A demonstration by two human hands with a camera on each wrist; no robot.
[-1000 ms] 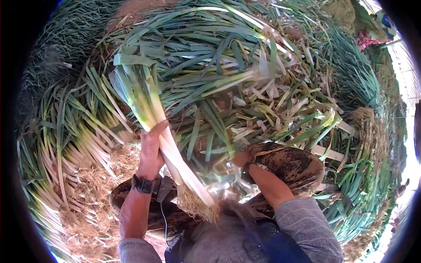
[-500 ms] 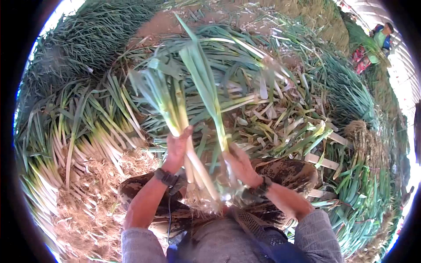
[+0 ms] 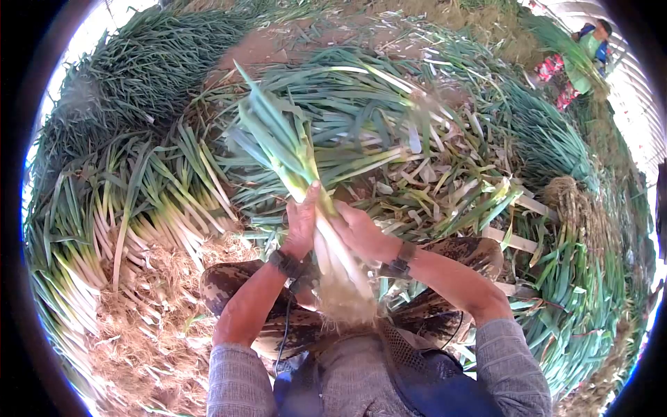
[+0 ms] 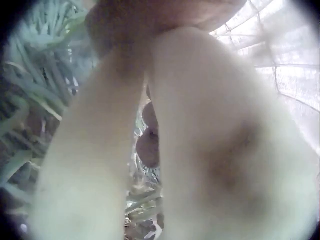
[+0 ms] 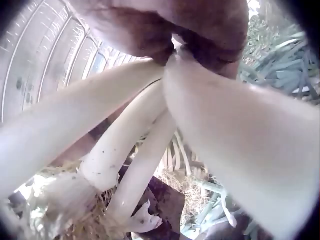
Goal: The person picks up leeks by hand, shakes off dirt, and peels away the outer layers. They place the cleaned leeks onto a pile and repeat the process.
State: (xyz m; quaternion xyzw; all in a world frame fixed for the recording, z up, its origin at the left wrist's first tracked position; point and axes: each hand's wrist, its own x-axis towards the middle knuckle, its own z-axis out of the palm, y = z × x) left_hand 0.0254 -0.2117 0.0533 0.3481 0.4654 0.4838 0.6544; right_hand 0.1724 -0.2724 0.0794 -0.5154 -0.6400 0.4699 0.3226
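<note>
In the head view a bunch of leeks (image 3: 332, 244) is held over the lap, green leaves pointing up and away, roots (image 3: 344, 299) toward the body. The left hand (image 3: 301, 221) grips the bunch around its upper white part, thumb across it. The right hand (image 3: 363, 235) lies against the bunch's right side, fingers at the stalks. White stalks (image 4: 200, 135) fill the left wrist view beneath a blurred hand (image 4: 150, 20). In the right wrist view the fingers (image 5: 200, 25) close on several white stalks (image 5: 132, 130), with roots at lower left.
Leeks with tangled roots (image 3: 153, 306) lie at left, and a dark green heap (image 3: 146, 69) stands behind. More leeks (image 3: 347, 104) lie ahead. Loose trimmed leaves (image 3: 445, 187) and tied bundles (image 3: 577, 264) are at right. Another person (image 3: 590, 48) is at the far upper right.
The right hand has brought another leek up from the lap to the bunch, and its leaves now lie with the others. The left hand has moved right with the bunch.
</note>
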